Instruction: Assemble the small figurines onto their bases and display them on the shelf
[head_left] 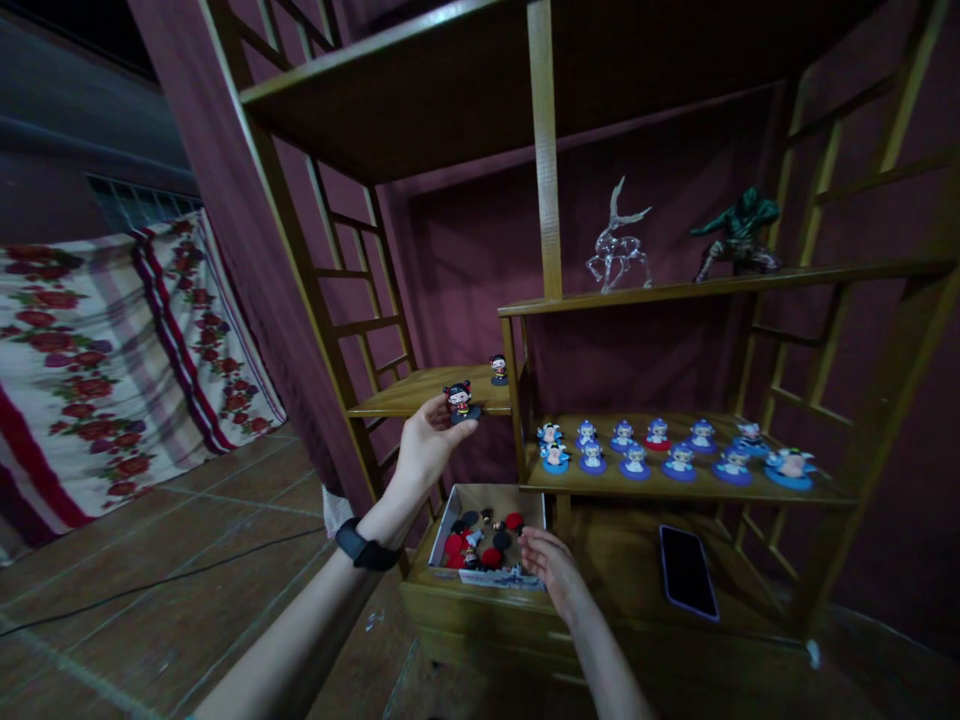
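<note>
My left hand (431,440), with a black band on its wrist, pinches a small figurine (460,400) by its dark round base. This figurine has black hair with red ties and stands upright in front of the small left shelf (420,385). A similar figurine (499,369) stands on that shelf near its right end. Below, an open cardboard box (536,505) contains several more figurines with red and dark bases. My right hand (551,565) is at the box's right front edge, fingers stretched out, with nothing visible in it.
Several purple and blue-based figurines (634,462) stand in two rows on the right shelf (817,490). Above them are a clear glass deer (619,250) and a dark green statue (742,235). A phone (688,572) lies on the lower surface. A wooden post (546,150) divides the upper shelving.
</note>
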